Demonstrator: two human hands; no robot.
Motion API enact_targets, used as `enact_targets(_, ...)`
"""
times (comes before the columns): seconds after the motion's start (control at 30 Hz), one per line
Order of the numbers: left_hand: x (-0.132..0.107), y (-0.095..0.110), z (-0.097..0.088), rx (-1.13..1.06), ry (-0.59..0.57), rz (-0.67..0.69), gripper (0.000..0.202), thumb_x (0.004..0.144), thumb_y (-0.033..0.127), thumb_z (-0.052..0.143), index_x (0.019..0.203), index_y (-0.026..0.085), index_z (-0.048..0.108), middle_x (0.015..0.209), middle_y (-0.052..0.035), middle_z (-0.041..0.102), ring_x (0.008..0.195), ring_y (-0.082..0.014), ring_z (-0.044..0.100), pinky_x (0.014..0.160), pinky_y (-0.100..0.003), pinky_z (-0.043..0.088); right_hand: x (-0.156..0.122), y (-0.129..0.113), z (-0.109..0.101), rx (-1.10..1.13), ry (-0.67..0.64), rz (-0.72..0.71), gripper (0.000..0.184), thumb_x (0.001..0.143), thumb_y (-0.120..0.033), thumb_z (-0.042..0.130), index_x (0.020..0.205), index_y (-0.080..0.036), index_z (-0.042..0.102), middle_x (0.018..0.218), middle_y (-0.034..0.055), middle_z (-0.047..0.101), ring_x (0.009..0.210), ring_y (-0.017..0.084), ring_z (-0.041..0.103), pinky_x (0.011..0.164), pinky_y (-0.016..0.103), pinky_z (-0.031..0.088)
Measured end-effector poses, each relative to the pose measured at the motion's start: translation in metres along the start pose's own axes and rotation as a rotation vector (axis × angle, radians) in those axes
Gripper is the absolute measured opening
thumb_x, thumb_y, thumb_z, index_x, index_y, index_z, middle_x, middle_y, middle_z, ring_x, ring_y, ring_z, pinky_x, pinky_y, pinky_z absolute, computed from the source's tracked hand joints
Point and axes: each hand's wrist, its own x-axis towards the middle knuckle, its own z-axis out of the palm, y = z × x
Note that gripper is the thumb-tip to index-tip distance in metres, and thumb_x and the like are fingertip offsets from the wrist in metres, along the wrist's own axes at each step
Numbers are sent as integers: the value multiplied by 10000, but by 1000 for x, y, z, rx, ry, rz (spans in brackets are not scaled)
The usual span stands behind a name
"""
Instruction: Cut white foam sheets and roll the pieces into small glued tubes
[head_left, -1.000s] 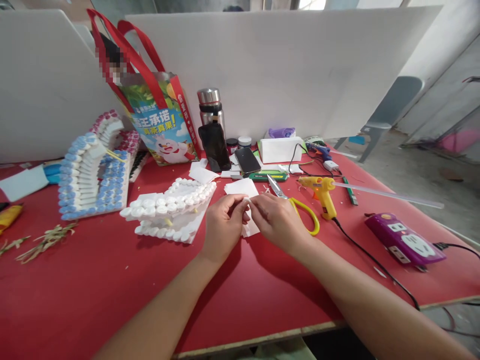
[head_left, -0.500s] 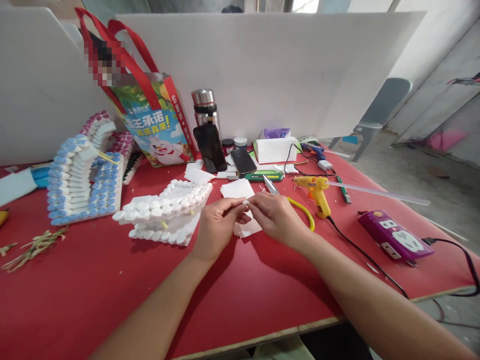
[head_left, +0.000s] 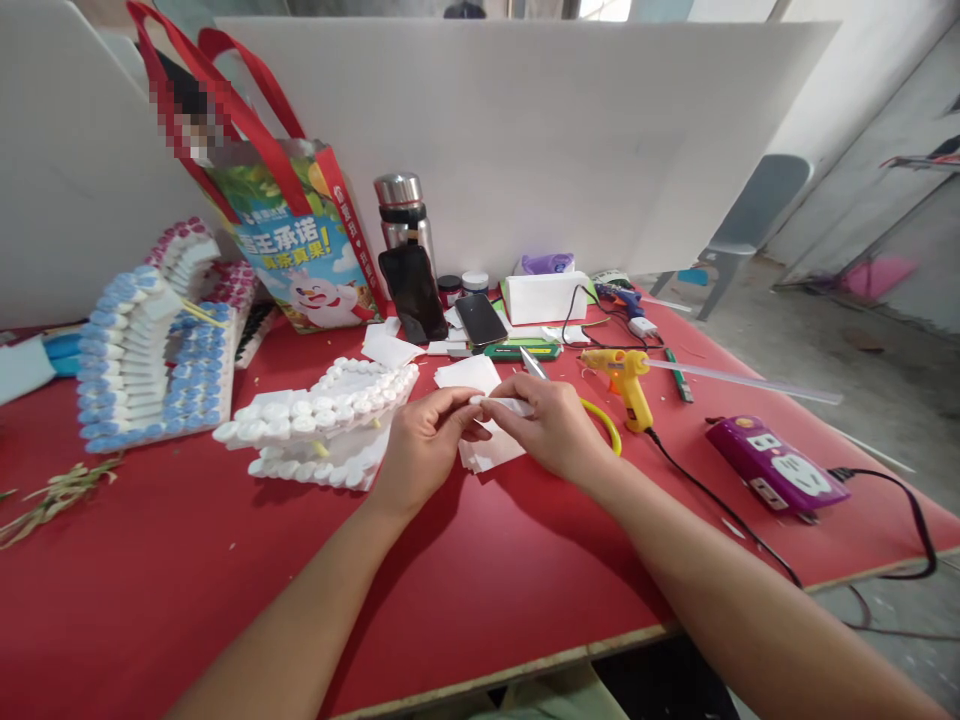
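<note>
Between both sets of fingertips is a small white piece of paper [head_left: 478, 400], partly rolled as far as I can see. My left hand [head_left: 433, 430] is closed in a pinch on its left end. My right hand [head_left: 546, 425] pinches it from the other side, and a white strip shows under those fingers. Below the hands lie loose white paper sheets [head_left: 491, 458], partly covered. Left of my left hand stands a curved white model [head_left: 315, 415] built of rolled white pieces. Scissors [head_left: 534, 362] with a yellow handle [head_left: 604, 425] lie just behind my right hand.
A yellow glue gun [head_left: 630, 385] and a purple power strip [head_left: 780, 468] with cords lie right. Behind are phones [head_left: 414, 295], a steel flask [head_left: 401, 200] and a printed bag [head_left: 300, 245]. A blue-and-white model [head_left: 127, 360] stands left on the red table [head_left: 480, 590].
The view has shifted slightly, so things on the table sit a little further left. My fingers have shifted on the paper, and more of its white shows between them.
</note>
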Motion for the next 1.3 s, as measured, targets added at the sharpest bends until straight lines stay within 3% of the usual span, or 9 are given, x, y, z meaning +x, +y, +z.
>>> enact_targets(0.3,2,2,-1,-56,6,25,151,839,297,775,925,175,760,833,-15,754,759,-156,733,746,-244,603,-4,0,-3,-17,-20,-185,134,927,-254,582,851,-168,650,699,11,657,590,116,516,572,245,336)
enact_targets(0.53,2,1,-8,-39,-36,19,155,789,293,814,867,167,770,814,-32,761,736,-181,736,703,-277,620,-4,1,-13,68,-153,-234,143,956,-233,573,927,-156,691,758,33,681,643,127,562,601,246,377)
enact_targets(0.7,1,2,-9,-69,-103,-31,178,757,292,836,806,159,729,724,-17,732,579,-169,701,571,-286,614,-3,1,-18,167,-244,-203,130,965,-233,582,946,-169,693,779,22,706,631,114,619,608,229,429)
enact_targets(0.87,0,6,-6,-97,-110,-42,170,759,261,833,796,155,706,687,-4,718,521,-153,683,549,-269,599,-3,2,-17,224,-266,-165,138,963,-257,588,914,-169,683,750,16,697,613,119,646,586,230,442)
enact_targets(1.0,0,8,-1,-124,-84,-66,200,810,303,792,936,156,740,727,-17,734,571,-173,716,563,-266,600,-3,1,-10,254,-168,-92,155,957,-259,582,872,-166,673,700,8,670,591,126,635,579,241,454)
enact_targets(1.1,0,8,1,-106,-114,-49,241,889,341,714,1049,164,747,804,-32,756,678,-180,752,667,-266,618,-3,1,-5,304,-107,-16,150,939,-267,596,859,-166,673,640,0,649,562,137,630,551,248,459)
enact_targets(1.2,0,8,0,-66,-169,-22,272,946,364,641,1116,172,733,814,-31,753,734,-178,759,744,-274,619,-1,1,-3,369,-111,60,167,924,-289,606,839,-161,672,641,2,645,538,142,637,521,250,469)
enact_targets(1.3,1,6,0,-23,-178,-18,272,957,393,619,1088,183,732,782,-17,725,674,-157,734,676,-254,598,1,1,-7,399,-156,128,237,905,-361,646,789,-156,668,668,16,661,526,139,642,502,246,479)
